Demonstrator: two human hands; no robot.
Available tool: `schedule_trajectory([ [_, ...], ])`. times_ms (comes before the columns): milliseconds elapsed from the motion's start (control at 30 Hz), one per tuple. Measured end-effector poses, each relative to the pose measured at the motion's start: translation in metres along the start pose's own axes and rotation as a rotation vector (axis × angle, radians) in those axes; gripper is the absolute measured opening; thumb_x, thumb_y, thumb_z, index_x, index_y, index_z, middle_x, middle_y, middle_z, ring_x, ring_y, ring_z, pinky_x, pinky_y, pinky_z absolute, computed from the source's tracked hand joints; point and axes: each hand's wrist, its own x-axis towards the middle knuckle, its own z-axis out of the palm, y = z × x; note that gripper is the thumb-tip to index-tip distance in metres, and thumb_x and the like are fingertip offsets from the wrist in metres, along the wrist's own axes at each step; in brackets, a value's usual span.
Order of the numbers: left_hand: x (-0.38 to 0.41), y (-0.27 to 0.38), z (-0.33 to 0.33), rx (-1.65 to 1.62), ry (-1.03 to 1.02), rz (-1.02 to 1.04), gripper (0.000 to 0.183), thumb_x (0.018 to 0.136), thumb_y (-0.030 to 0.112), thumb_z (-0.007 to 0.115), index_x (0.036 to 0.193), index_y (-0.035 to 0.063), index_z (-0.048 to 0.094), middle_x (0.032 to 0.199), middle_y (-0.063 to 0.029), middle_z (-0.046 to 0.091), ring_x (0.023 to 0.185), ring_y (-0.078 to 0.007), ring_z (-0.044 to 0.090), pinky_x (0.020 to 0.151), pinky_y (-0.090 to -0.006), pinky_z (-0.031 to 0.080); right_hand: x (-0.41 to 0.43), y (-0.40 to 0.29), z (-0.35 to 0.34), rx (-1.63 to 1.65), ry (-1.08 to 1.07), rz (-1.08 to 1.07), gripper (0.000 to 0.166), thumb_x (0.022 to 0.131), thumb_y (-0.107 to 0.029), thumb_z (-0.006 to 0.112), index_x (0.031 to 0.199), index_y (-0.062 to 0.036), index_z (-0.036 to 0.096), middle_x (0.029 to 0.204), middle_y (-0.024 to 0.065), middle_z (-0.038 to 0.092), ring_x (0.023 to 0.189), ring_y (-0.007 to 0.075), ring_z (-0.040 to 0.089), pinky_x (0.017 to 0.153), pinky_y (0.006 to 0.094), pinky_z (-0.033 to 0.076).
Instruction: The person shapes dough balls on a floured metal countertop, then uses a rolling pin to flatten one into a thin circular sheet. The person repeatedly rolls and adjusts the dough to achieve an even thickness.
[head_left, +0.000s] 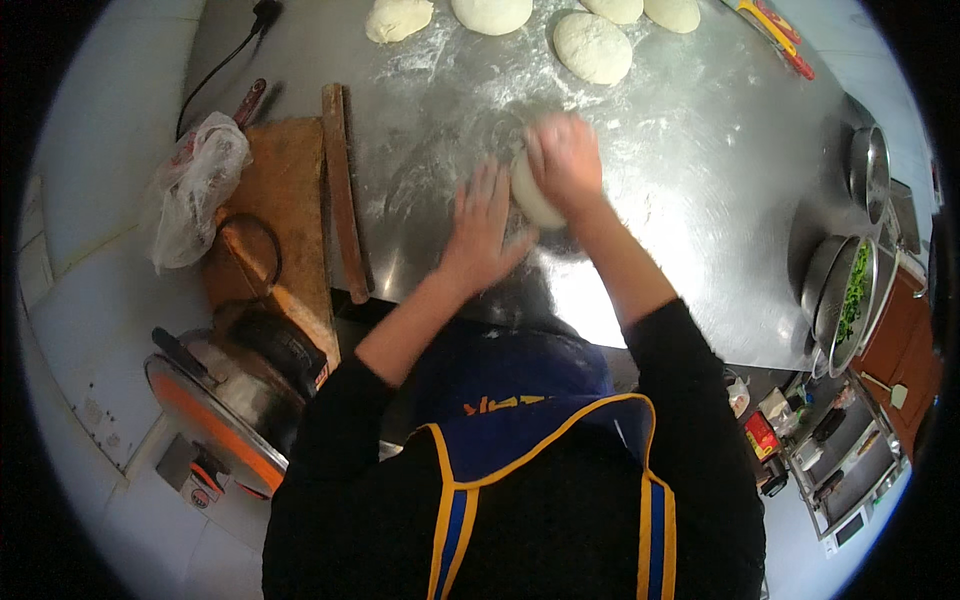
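Note:
A round piece of pale dough (536, 196) lies on the floured steel worktop (442, 105) between my hands. My right hand (566, 161) is curled over its upper right side, blurred, with its fingers pressed against the dough. Flat on the steel, my left hand (481, 225) has its fingers extended and its thumb apart, beside the dough's left edge. Whether it touches the dough I cannot tell. Farther back sit several dough rounds, the nearest one (593, 48) beyond my right hand.
To the left are a wooden rolling pin (345, 191), a wooden board (289, 180) and a plastic bag (199, 187). A black cable (217, 71) lies at the back left. Metal bowls, one with chopped greens (853, 296), stand at the right edge; yellow-and-red handled tools (776, 36) lie at the back right.

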Motion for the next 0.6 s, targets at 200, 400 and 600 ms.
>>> schedule_trajectory([
  [200, 0.031, -0.001, 0.003, -0.121, 0.128, 0.035, 0.073, 0.084, 0.032, 0.056, 0.140, -0.0019, 0.024, 0.146, -0.0236, 0.023, 0.137, -0.0389, 0.017, 0.110, -0.0534, 0.008, 0.037, -0.012, -0.030, 1.358, -0.215, 0.916, 0.030, 0.090, -0.030, 0.051, 0.079, -0.0031, 0.059, 0.064, 0.0092, 0.055, 0.059, 0.0248, 0.053, 0.066, 0.0374, 0.043],
  [400, -0.023, 0.013, 0.011, -0.205, 0.027, 0.041, 0.079, 0.081, 0.032, 0.061, 0.139, -0.0057, 0.023, 0.145, -0.0270, 0.021, 0.136, -0.0405, 0.018, 0.109, -0.0542, 0.009, -0.032, -0.013, -0.003, 0.254, 0.055, 0.003, 0.020, 0.087, -0.026, 0.055, 0.086, -0.0061, 0.058, 0.089, 0.0138, 0.059, 0.087, 0.0310, 0.054, 0.078, 0.0418, 0.041],
  [600, 0.051, -0.004, -0.020, 0.028, 0.140, -0.070, 0.078, 0.081, 0.038, 0.062, 0.137, -0.0048, 0.028, 0.144, -0.0264, 0.024, 0.136, -0.0390, 0.018, 0.110, -0.0543, 0.010, 0.047, 0.000, -0.002, 0.129, -0.189, 0.213, 0.026, 0.090, -0.029, 0.051, 0.092, -0.0049, 0.060, 0.085, 0.0119, 0.059, 0.086, 0.0295, 0.054, 0.075, 0.0413, 0.042],
])
